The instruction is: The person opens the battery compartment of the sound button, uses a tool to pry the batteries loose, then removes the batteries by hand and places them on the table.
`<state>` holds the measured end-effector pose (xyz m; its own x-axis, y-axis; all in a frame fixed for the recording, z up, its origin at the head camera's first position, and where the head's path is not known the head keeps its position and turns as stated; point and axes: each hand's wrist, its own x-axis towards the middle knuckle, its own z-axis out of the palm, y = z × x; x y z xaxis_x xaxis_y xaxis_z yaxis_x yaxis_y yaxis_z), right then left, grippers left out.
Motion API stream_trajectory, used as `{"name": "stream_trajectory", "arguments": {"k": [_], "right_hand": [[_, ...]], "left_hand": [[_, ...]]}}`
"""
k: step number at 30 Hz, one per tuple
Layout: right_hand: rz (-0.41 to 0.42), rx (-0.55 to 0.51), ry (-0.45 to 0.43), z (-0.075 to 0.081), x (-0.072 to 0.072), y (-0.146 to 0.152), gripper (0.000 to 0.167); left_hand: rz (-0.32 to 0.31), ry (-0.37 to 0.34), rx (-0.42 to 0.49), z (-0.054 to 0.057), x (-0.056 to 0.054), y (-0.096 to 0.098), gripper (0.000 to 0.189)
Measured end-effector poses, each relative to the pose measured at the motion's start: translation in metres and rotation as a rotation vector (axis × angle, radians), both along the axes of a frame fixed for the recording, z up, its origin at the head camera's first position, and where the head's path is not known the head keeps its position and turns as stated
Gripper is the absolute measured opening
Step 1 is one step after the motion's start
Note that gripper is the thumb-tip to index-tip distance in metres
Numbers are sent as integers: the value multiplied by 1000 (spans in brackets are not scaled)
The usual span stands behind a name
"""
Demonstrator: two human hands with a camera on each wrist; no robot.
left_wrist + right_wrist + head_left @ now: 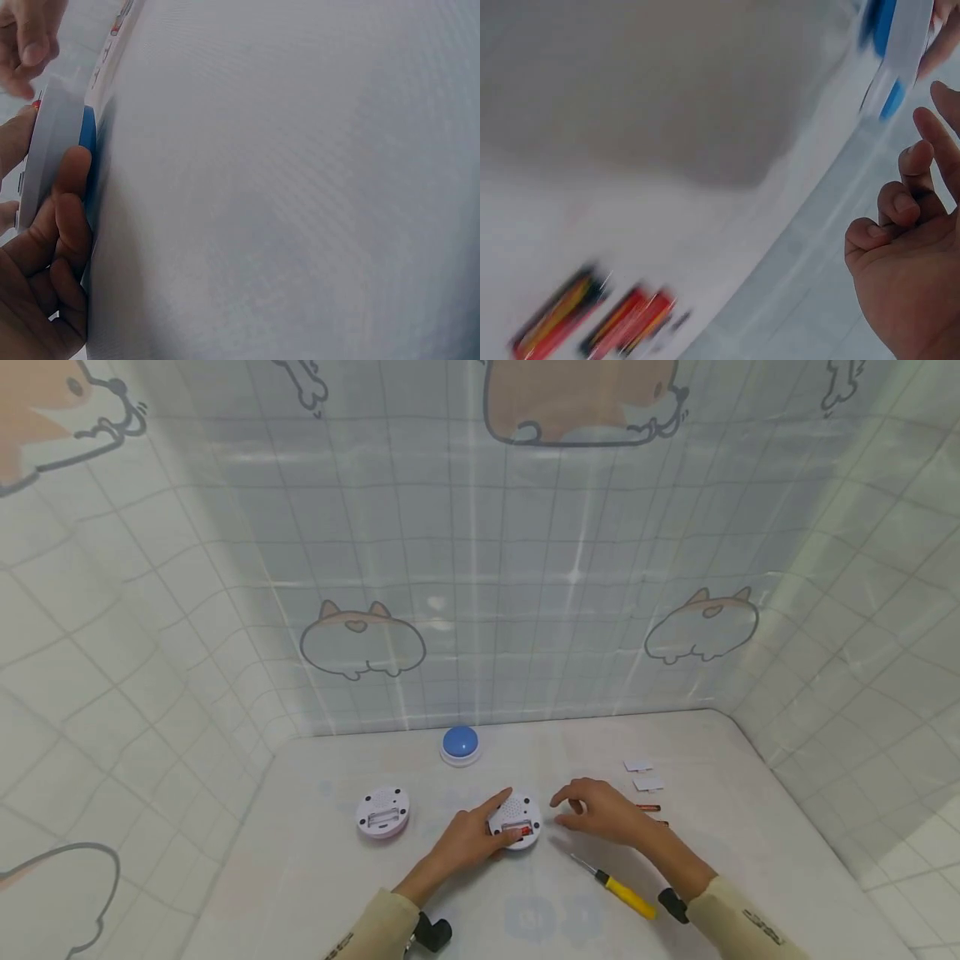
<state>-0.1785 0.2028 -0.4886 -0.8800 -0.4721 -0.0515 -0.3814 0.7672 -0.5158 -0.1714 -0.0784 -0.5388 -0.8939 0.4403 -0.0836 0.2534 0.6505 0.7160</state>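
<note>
My left hand (467,843) grips a round white push-button device (514,808), which lies upside down with its battery slot uncovered. A red battery (524,832) sits in that slot, and the left thumb reaches to it. The left wrist view shows the device's blue dome (89,135) underneath, with curled fingers along its side. To the right of the device, my right hand (600,810) hovers apart from it with loosely bent fingers. Nothing shows between those fingers in the right wrist view, where the palm (911,296) faces the camera.
A yellow-handled screwdriver (626,895) lies in front of the right hand. Loose batteries (626,322) are beside the right forearm, with two small white pieces (642,784) behind. A second upturned device (383,808) stands at left, a blue-domed button (460,743) at the back.
</note>
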Motion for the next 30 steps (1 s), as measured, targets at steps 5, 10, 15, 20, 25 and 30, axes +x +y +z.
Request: {"name": "stream_trajectory", "arguments": {"k": [5,10,15,20,25,30], "right_hand": [[97,-17,2,-5,1,-25,23],[149,-18,24,-14,0,-36,23],[165,-21,33,-14,0,-42,21],[163,-36,13,-11,1,-45,15],[165,-29,14,-11,2,-45,12],[172,-31,25,-12,2,-46,10]], "left_hand": [[-10,4,11,2,0,1,78],[-26,14,10,4,1,0,78],[-31,28,6,4,0,-1,76],[-36,32,15,3,-1,-1,77],[-33,33,15,3,-1,-1,78],[-30,32,11,2,0,-1,77]]}}
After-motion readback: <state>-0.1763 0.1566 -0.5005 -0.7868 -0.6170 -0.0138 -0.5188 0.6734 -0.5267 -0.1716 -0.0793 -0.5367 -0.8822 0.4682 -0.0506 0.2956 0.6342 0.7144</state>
